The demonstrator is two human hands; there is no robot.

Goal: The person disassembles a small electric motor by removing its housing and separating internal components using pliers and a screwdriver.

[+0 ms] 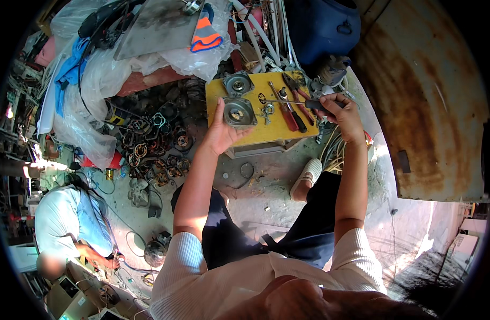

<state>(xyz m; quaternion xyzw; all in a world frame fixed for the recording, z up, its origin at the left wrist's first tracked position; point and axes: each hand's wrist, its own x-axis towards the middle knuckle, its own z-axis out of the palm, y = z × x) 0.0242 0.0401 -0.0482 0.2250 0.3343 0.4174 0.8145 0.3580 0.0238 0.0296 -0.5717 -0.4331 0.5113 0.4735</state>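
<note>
My left hand [223,134] grips a square grey metal motor end cover [247,118] by its edge, tilted so its hollow side faces up. Yellowish bits lie in the middle of the hollow. In my right hand [342,113] is a screwdriver [312,105], held by its dark handle with the shaft pointing left. A small dark round piece [262,98] shows at the shaft's tip; whether it touches the tip I cannot tell. Beneath my hands, a yellow-topped low table [261,136] bears a second end cover [238,84], a small metal ring [269,109] and red-handled pliers [303,108].
More hand tools [291,118] lie beside the pliers. Left of the table, several motor parts [141,149] are heaped on the floor. A blue barrel [327,32] and a rusty metal sheet [436,106] stand right. Another person [61,218] crouches at lower left among cables.
</note>
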